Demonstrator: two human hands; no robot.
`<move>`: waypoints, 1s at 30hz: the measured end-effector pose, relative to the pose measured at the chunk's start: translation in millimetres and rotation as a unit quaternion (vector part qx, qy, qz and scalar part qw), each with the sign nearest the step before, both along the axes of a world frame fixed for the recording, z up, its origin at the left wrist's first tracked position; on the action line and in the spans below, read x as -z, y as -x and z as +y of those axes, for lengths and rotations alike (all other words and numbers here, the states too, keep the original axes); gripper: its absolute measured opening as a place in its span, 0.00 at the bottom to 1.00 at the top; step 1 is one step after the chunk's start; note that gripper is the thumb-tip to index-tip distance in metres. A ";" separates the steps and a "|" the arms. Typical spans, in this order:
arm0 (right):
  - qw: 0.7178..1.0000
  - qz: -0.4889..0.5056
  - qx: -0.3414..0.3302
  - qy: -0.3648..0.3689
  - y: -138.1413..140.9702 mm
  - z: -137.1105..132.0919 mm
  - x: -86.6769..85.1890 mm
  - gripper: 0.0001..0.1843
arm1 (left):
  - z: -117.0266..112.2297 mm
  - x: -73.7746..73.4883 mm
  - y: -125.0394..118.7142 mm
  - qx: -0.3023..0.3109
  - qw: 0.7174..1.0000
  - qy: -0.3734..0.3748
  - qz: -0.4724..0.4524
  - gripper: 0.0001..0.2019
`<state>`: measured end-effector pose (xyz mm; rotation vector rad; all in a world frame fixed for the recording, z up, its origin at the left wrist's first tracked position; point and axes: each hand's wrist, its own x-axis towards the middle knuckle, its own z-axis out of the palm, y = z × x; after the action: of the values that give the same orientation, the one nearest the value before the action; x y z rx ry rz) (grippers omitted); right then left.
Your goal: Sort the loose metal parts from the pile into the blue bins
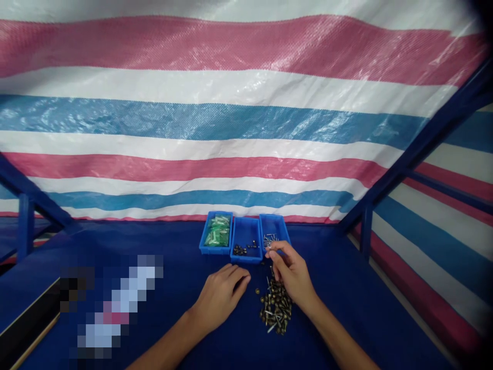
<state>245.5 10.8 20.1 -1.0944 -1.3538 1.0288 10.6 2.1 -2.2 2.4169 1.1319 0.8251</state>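
Note:
My right hand (pixel 289 270) reaches over the front edge of the right blue bin (pixel 274 222), its thumb and index finger pinched on what looks like a small silver screw. Several silver screws (pixel 270 238) lie in that bin. Below this hand, a loose pile of brass-coloured fasteners and silver screws (pixel 278 307) spreads over the table. My left hand (pixel 222 295) rests on the table left of the pile. Its fingers are curled in towards the thumb, and whatever they may hold is hidden. The middle blue bin (pixel 246 224) contains small dark fasteners (pixel 239 250).
Left of the middle bin stands another blue bin (pixel 215 251) with green-and-white packets (pixel 219 229). A blurred-out object (pixel 119 308) and a black, light-edged item (pixel 29 321) lie on the blue table (pixel 173 257). Striped sheeting (pixel 215 121) hangs behind, with blue frame bars (pixel 389 177) at the sides.

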 end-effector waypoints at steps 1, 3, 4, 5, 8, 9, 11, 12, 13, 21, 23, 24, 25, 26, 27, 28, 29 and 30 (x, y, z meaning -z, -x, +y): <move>1.000 -0.017 -0.001 -0.004 0.5 -1.2 0.9 0.14 | 0.2 -0.3 -0.3 0.002 1.000 0.003 0.005 0.09; 0.999 -0.048 -0.005 -0.011 1.7 -3.6 2.2 0.12 | 0.7 -1.6 -1.1 0.009 1.000 0.003 0.014 0.09; 0.998 -0.062 -0.006 -0.016 2.2 -4.7 2.6 0.12 | 0.8 -2.5 -1.5 0.013 1.000 0.003 0.018 0.08; 0.997 -0.074 -0.005 -0.021 2.7 -5.5 2.8 0.11 | 0.8 -3.6 -1.7 0.017 1.000 0.003 0.023 0.08; 0.992 -0.112 0.001 -0.052 3.2 -6.5 2.8 0.10 | 0.0 -6.2 -1.6 0.027 0.999 0.002 0.037 0.08; 0.990 -0.126 0.003 -0.068 3.1 -6.5 2.7 0.09 | -0.5 -6.8 -1.3 0.032 0.999 0.004 0.041 0.07; 0.983 -0.153 0.005 -0.106 3.0 -6.2 2.3 0.08 | -1.5 -7.7 -0.5 0.042 0.998 0.008 0.049 0.06; 0.979 -0.166 0.004 -0.122 3.0 -6.2 1.9 0.07 | -1.8 -8.0 -0.2 0.047 0.997 0.011 0.053 0.05; 0.975 -0.177 0.002 -0.134 3.0 -6.3 1.4 0.07 | -2.1 -8.3 -0.1 0.051 0.997 0.013 0.058 0.05; 0.962 -0.221 -0.023 -0.158 3.0 -11.6 -3.1 0.06 | -0.5 -12.1 -1.9 0.071 0.994 0.013 0.082 0.07; 0.959 -0.226 -0.027 -0.167 2.3 -12.1 -3.7 0.05 | -0.2 -12.5 -1.9 0.074 0.994 0.013 0.082 0.08; 0.958 -0.228 -0.026 -0.173 2.1 -12.2 -4.1 0.05 | -0.4 -12.4 -1.7 0.076 0.994 0.010 0.083 0.09; 0.957 -0.228 -0.023 -0.180 2.0 -12.2 -4.5 0.05 | -0.7 -12.2 -1.4 0.078 0.993 0.007 0.083 0.09; 0.956 -0.227 -0.018 -0.188 2.0 -12.1 -4.9 0.06 | -1.2 -11.9 -1.1 0.081 0.993 0.003 0.085 0.09; 0.955 -0.224 -0.012 -0.194 2.2 -11.8 -5.3 0.07 | -1.8 -11.6 -0.7 0.083 0.993 -0.001 0.087 0.09; 0.955 -0.219 -0.003 -0.198 2.5 -11.5 -5.4 0.07 | -2.4 -11.2 -0.3 0.084 0.992 -0.004 0.090 0.10; 0.957 -0.214 0.011 -0.197 2.6 -11.0 -5.3 0.08 | -3.0 -10.8 -0.1 0.085 0.992 -0.005 0.094 0.10; 0.958 -0.210 0.032 -0.190 2.4 -10.3 -4.8 0.09 | -3.5 -10.4 0.2 0.086 0.992 -0.006 0.098 0.10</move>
<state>243.1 0.5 24.8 -1.0860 -1.7556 0.4654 10.4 -1.4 8.2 2.6058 0.9699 0.5520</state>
